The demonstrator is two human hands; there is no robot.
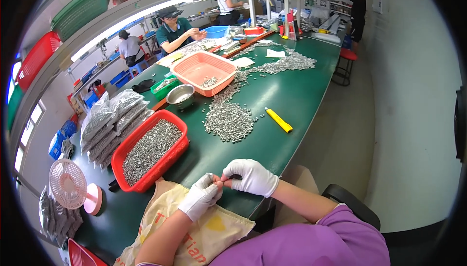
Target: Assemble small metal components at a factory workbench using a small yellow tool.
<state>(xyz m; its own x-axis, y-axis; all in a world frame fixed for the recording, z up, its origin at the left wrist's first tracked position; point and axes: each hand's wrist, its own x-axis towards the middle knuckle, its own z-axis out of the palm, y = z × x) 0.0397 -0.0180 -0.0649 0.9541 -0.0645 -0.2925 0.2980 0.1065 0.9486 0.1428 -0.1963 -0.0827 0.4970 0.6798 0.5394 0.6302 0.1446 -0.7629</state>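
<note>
My left hand (200, 197) and my right hand (250, 176), both in white gloves with bare fingertips, meet above the table's near edge. Their fingertips are pinched together around something too small to make out. Beneath my left hand and forearm a cream printed cloth (168, 202) drapes over the edge. Beyond the hands lies a pile of small silvery metal pieces (228, 122). A red plastic basket (184, 144) full of similar pieces stands to the left of that pile. To its right rests a yellow utility knife (279, 120).
A pink basket (187, 73), a steel bowl (180, 95) and a green tray (163, 90) stand farther back. Stacked bags of metal pieces (114, 120) and a pink fan (68, 183) are at left. More loose pieces (294, 61) spread across the far table. A co-worker (172, 30) sits opposite.
</note>
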